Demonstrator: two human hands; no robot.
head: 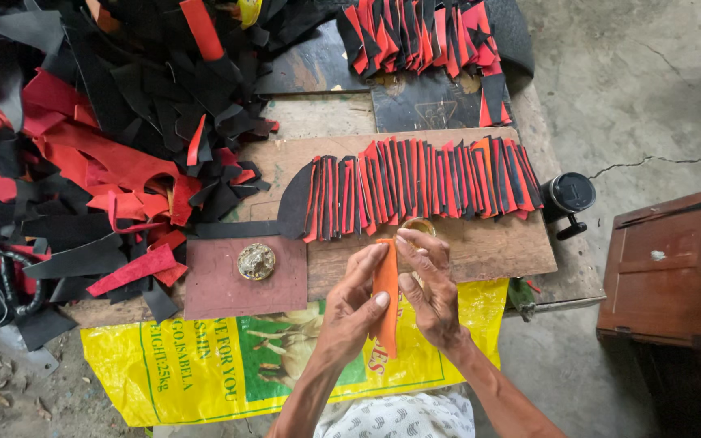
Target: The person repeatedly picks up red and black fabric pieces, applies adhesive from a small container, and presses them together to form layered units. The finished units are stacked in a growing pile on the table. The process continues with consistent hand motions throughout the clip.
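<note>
**Both hands pinching an orange strip upright over the board**

Nearest, the left hand (356, 296) and right hand (427, 285) are gripping one orange leather strip (386, 308) between them, fingers (379, 299) closing on its edges, probably to keep it flat. Its long axis is running near to far, one end pointing at the yellow sack (204, 365) below. Left of the hands, a brass ornament (256, 261) is sitting on a maroon square (229, 296). Farther off, a row of red and black strips (423, 188) is lying overlapped on the wooden board (488, 243).
</note>
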